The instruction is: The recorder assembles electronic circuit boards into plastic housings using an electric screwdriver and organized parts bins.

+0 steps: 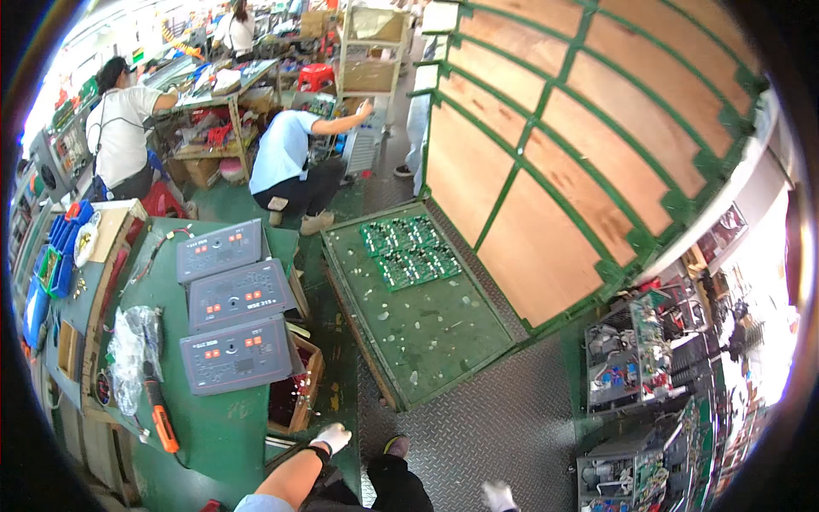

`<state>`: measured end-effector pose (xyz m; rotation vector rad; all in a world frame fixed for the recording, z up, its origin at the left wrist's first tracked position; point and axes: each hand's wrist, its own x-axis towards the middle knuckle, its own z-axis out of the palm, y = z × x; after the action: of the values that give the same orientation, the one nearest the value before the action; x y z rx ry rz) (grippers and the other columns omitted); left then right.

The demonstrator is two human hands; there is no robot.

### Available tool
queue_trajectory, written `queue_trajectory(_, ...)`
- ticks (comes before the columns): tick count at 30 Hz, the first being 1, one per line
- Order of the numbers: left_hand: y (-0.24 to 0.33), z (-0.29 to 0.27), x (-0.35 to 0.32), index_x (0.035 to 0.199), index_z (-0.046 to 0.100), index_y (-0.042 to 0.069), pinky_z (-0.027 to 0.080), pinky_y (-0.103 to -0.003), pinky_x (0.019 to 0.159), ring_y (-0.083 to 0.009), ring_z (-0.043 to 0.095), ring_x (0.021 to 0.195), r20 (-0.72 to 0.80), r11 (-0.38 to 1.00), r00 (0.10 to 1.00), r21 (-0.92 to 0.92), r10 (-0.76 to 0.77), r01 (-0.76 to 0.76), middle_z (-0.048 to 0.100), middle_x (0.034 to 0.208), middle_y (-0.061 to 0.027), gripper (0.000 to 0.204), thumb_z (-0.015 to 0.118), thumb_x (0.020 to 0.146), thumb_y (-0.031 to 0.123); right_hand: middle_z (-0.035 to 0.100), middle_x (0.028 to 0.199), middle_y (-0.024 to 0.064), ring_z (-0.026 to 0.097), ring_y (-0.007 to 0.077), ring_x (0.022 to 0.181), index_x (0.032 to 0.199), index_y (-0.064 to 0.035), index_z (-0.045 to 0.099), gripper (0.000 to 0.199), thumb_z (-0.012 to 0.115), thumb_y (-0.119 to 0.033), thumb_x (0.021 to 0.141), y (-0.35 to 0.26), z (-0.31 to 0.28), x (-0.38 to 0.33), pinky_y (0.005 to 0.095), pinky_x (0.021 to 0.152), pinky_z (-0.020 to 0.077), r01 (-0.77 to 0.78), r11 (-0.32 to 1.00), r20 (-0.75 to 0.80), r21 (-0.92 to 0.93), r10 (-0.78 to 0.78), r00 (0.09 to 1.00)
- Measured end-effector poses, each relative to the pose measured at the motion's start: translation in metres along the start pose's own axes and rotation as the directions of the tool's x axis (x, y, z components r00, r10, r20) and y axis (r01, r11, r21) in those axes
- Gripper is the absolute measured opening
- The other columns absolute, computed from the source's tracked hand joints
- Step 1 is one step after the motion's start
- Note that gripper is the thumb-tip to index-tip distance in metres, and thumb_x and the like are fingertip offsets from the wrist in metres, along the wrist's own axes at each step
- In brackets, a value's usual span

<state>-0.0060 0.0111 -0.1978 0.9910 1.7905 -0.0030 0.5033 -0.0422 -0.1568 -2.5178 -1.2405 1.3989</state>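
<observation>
Head view, L to R: blue bins (53, 269) w/ small parts at far L, just beside the green tabletop (226, 435). Seated person in white top (119, 128) in bkgd above, back mostly to cam. On the tabletop: crumpled clear plastic bag (134, 354), then orange-and-black tool (162, 418) w/ its tip end by the bag. Three gray panels (239, 294) lie next to them in a col., overlapping slightly, each w/ small orange-red marks. Another person in light-blue top (281, 154) crouches beyond, arm stretched R.

Wooden drawer (313, 394) sticks out at the tabletop's R edge, loose small bits inside. Left hand (334, 437), white-gloved w/ black wristband, is near the drawer's lower corner, apart from it; fingers look loosely bent, can't tell if anything's in them. One shoe (397, 445) shows just R of it.

Mid-frame: low green tabletop (426, 350), pale spots on it, circuit boards (409, 252) laid flat side by side toward its far end. Right hand (497, 495), also white-gloved, is at bottom edge over diamond-plate floor (486, 418), well apart from the boards; partly cut off, so can't tell open or closed.

Big plywood panel w/ green frame (533, 145) stands upper R. Far R: open equip. units (627, 461) w/ exposed wiring & parts.
</observation>
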Motion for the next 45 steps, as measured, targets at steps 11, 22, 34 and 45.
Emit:
queue_trajectory(11, 0.061, -0.063, 0.321, 0.138, 0.043, 0.000, 0.016, -0.051, 0.114, -0.0362, 0.023, 0.141, -0.301, 0.665, 0.765, 0.715, 0.569, -0.214, 0.032, 0.148, -0.0219, 0.070, 0.055, 0.087, 0.046, 0.046, 0.135, 0.0252, 0.046, 0.0364, 0.125, 0.134, 0.0005, 0.043, 0.065, 0.069, -0.028, 0.081, -0.314, 0.027, 0.325, 0.0410, 0.105, 0.0375, 0.586, 0.742, -0.212, -0.327, -0.661, 0.720)
queue_trajectory(22, 0.017, -0.036, 0.577, 0.132, 0.053, 0.017, 0.018, -0.051, 0.113, -0.0348, 0.035, 0.133, -0.195, 0.686, 0.677, -0.028, 0.709, -0.727, 0.051, 0.137, -0.0078, 0.047, 0.042, 0.092, 0.039, 0.036, 0.143, 0.0247, 0.029, 0.0419, 0.134, 0.138, -0.0015, 0.040, 0.071, 0.058, -0.044, 0.083, -0.368, 0.128, 0.419, 0.0566, 0.111, 0.0165, 0.494, 0.458, -0.209, -0.739, -0.853, 0.478)
queue_trajectory(34, 0.079, -0.049, 0.606, 0.132, 0.053, 0.015, 0.017, -0.053, 0.113, -0.0345, 0.034, 0.133, -0.320, 0.566, 0.562, -0.091, 0.762, -0.819, 0.048, 0.139, -0.0089, 0.047, 0.043, 0.091, 0.036, 0.036, 0.143, 0.0242, 0.029, 0.0419, 0.134, 0.136, -0.0017, 0.042, 0.073, 0.062, -0.040, 0.078, -0.377, 0.126, 0.413, 0.0563, 0.111, 0.0179, 0.490, 0.478, -0.208, -0.729, -0.836, 0.507)
queue_trajectory(45, 0.087, -0.089, 0.566, 0.133, 0.052, 0.014, 0.016, -0.054, 0.112, -0.0342, 0.033, 0.134, -0.482, 0.493, 0.460, -0.063, 0.746, -0.867, 0.046, 0.141, -0.0100, 0.047, 0.044, 0.090, 0.032, 0.037, 0.142, 0.0246, 0.030, 0.0426, 0.134, 0.135, -0.0026, 0.042, 0.074, 0.064, -0.040, 0.076, -0.371, 0.126, 0.414, 0.0567, 0.110, 0.0189, 0.505, 0.504, -0.232, -0.701, -0.830, 0.507)
